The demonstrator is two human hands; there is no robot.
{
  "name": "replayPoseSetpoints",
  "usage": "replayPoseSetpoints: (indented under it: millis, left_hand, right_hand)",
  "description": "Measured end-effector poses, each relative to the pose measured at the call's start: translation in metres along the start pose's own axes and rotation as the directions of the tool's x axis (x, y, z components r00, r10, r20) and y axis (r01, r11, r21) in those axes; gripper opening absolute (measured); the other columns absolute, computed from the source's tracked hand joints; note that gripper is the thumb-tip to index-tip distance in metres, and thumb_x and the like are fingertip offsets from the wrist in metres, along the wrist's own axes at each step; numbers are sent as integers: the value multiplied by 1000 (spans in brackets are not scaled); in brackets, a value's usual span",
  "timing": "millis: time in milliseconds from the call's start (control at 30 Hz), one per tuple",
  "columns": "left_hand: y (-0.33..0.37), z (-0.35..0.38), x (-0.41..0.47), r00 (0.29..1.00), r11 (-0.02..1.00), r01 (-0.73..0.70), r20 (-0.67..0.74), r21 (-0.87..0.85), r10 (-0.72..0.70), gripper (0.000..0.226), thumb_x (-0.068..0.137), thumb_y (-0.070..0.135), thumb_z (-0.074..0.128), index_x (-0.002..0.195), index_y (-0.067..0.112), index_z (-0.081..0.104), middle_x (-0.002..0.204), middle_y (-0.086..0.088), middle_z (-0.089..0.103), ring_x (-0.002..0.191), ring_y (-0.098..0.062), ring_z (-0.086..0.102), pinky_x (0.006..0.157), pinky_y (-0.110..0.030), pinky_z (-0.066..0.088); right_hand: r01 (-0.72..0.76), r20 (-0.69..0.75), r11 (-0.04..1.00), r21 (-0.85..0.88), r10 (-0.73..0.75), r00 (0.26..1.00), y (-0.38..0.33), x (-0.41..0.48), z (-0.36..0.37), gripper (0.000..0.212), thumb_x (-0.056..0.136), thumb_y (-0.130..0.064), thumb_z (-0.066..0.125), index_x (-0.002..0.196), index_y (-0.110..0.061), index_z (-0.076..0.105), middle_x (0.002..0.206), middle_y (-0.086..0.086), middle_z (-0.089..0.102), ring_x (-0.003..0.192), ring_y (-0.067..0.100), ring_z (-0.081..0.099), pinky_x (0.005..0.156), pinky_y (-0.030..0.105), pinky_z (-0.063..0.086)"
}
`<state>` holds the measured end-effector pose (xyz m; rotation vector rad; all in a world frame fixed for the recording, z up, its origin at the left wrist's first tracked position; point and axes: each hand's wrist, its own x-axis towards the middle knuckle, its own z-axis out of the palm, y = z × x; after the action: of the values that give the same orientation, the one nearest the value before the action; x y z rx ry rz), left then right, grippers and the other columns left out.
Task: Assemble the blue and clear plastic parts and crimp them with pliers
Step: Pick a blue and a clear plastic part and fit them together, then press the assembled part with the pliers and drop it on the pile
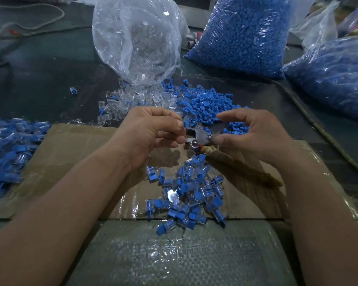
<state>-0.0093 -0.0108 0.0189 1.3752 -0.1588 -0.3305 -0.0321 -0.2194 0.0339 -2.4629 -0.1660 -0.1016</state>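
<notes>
My left hand (pixel 153 129) is curled, and its thumb and forefinger pinch a small blue and clear part (pixel 184 122) right at the jaw of the pliers (pixel 201 137). The pliers rest on the cardboard, and their tape-wrapped handle (pixel 236 162) runs back under my right wrist. My right hand (pixel 252 133) hovers over the pliers with fingers spread; its thumb tip touches the pliers' head near the pivot. Loose blue parts (pixel 207 104) and clear parts (pixel 128 96) lie just beyond my hands. A pile of joined blue and clear pieces (pixel 190 193) sits in front of the pliers.
A cardboard sheet (pixel 74 149) covers the work spot. An open clear bag (pixel 136 42) spills clear parts at the back. Two full bags of blue parts (pixel 240 34) (pixel 335 73) stand back right. More joined pieces (pixel 8 149) are heaped at the left. A cable (pixel 322 131) runs along the right.
</notes>
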Motion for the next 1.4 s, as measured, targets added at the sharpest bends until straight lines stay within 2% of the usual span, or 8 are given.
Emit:
replayPoseSetpoints:
  millis: [100,267,400,700,767,1000,1200,1400]
  left_hand:
    - [0,0,0,1000,1000,-4,-20,-10,3,14,53,7,66,66,4,62,56,-9,65,48,-16,63,43,-17,49]
    - [0,-1,1,1000,1000,7,-30,-22,-8,17,53,8,66,69,4,61,56,-9,65,48,-16,63,43,-17,49]
    - [0,0,1,1000,1000,12,-13,-24,-12,16,55,8,64,70,5,59,58,-7,66,51,-15,64,45,-18,50]
    - [-1,-2,1,999,996,3,-31,-89,-6,11,77,-6,55,73,4,56,59,-6,67,55,-15,66,48,-18,52]
    - [-2,-3,2,998,994,-13,-55,-111,7,10,77,-6,55,74,4,56,59,-6,67,55,-15,66,48,-18,52]
    - [-4,-1,4,992,985,-67,-112,-156,50,7,72,-1,59,75,4,57,61,-6,68,57,-15,67,49,-18,52]
    - [-6,2,3,989,979,-118,-111,-164,101,15,61,7,60,75,5,57,62,-6,68,59,-16,67,51,-18,52]
    - [-7,2,3,981,978,-153,-140,-145,132,7,75,-2,58,77,4,57,66,-5,69,61,-15,68,51,-17,52]
  right_hand:
    - [-113,189,985,-133,138,972,7,-2,-12,88,41,-62,66,124,-39,49,114,-22,45,107,-2,40,86,21,28]
    - [-100,380,934,-343,236,894,11,-2,-12,103,39,-59,72,133,-32,40,110,-14,39,102,8,37,83,27,32]
    - [-53,316,921,-386,186,931,12,0,-10,76,48,-55,79,116,-35,50,95,-18,40,86,4,42,70,25,36]
    - [22,190,903,-430,66,979,3,3,-3,26,55,-53,54,67,-30,57,67,-11,50,63,5,45,51,25,30]
    - [22,135,898,-440,42,990,5,4,-2,13,68,-36,61,63,-26,56,64,-9,48,60,6,43,50,26,28]
    - [-15,-225,938,-347,-68,972,4,2,-2,23,67,-7,62,89,-16,59,79,-2,45,71,17,41,62,26,24]
    - [39,-116,960,-279,-74,991,-4,-1,10,25,72,-9,59,95,-14,48,93,3,51,86,22,49,71,36,40]
    - [85,-40,956,-280,-100,994,-10,-2,17,27,74,-17,58,95,-23,43,91,-3,47,82,16,44,63,27,29]
